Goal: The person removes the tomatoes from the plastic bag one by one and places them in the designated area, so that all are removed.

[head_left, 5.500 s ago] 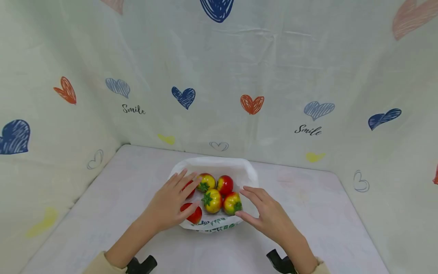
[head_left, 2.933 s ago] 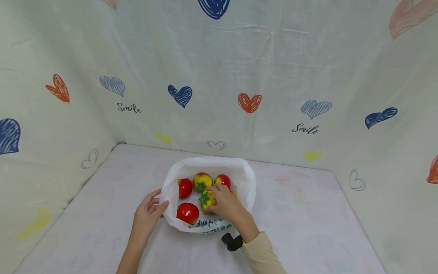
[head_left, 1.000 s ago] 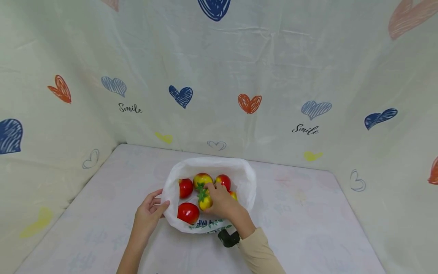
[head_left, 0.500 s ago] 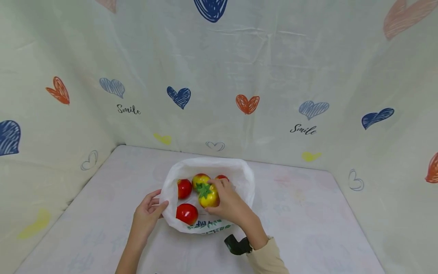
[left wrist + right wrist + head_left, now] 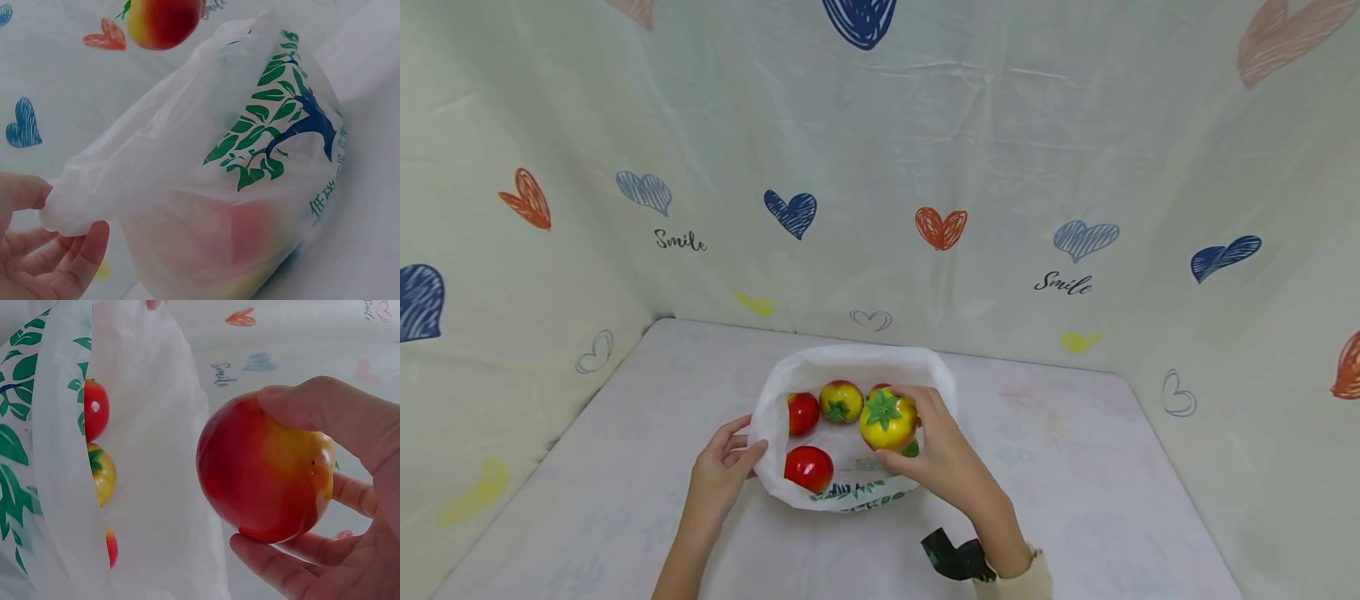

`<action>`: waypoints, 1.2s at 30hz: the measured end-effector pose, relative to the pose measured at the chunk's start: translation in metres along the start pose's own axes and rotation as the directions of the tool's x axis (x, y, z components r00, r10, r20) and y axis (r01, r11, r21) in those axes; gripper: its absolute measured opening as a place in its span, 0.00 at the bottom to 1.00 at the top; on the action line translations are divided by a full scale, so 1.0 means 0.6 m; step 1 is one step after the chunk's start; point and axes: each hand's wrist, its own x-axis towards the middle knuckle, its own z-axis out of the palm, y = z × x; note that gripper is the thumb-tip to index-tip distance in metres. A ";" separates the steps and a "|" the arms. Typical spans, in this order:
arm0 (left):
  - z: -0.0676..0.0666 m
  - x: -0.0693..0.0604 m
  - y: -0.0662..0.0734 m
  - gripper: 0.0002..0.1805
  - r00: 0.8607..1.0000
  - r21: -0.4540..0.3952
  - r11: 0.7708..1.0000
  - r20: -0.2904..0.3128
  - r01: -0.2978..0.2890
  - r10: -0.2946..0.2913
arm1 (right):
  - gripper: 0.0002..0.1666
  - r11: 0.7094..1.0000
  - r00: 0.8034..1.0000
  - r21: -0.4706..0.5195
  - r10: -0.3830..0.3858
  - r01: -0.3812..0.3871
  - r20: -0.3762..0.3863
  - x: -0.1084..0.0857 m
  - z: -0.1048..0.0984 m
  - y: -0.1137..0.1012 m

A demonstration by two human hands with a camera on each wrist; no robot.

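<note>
A white plastic bag with green leaf print stands with its mouth up and wide, holding several red and yellow fruits. My left hand pinches the bag's left rim; the left wrist view shows thumb and fingers on the bag's edge. In my right hand is a red-yellow fruit with a green leafy top, held over the bag's right part. The right wrist view shows this fruit gripped between thumb and fingers, apart from the bag. It partly hides the fruits behind and below it.
Inside the bag are a red fruit at the front left, another red one behind it, and a yellow one beside that. A pale table lies under the bag, with a heart-printed curtain behind.
My right hand has lifted the leafy-topped fruit from the middle of the bag, moving it up and to the right. Earlier both hands hovered over the bag; my left hand then took its rim.
</note>
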 end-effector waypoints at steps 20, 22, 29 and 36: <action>0.007 0.032 -0.057 0.30 0.998 -0.035 0.998 -0.028 -0.057 0.056 | 0.45 0.997 0.946 -0.058 0.031 -0.053 -0.322 -0.049 -0.052 0.068; 0.012 0.051 -0.087 0.32 0.997 -0.033 0.997 -0.040 -0.064 0.063 | 0.44 0.997 0.938 -0.045 0.040 -0.059 -0.345 -0.054 -0.056 0.078; 0.031 0.119 -0.190 0.34 0.995 -0.008 0.999 -0.091 -0.041 0.040 | 0.44 0.995 0.911 0.029 0.101 -0.098 -0.399 -0.065 -0.066 0.115; 0.028 0.114 -0.183 0.33 0.994 -0.018 0.999 -0.097 -0.049 0.047 | 0.43 0.973 0.876 0.123 0.229 -0.195 -0.425 -0.066 -0.070 0.163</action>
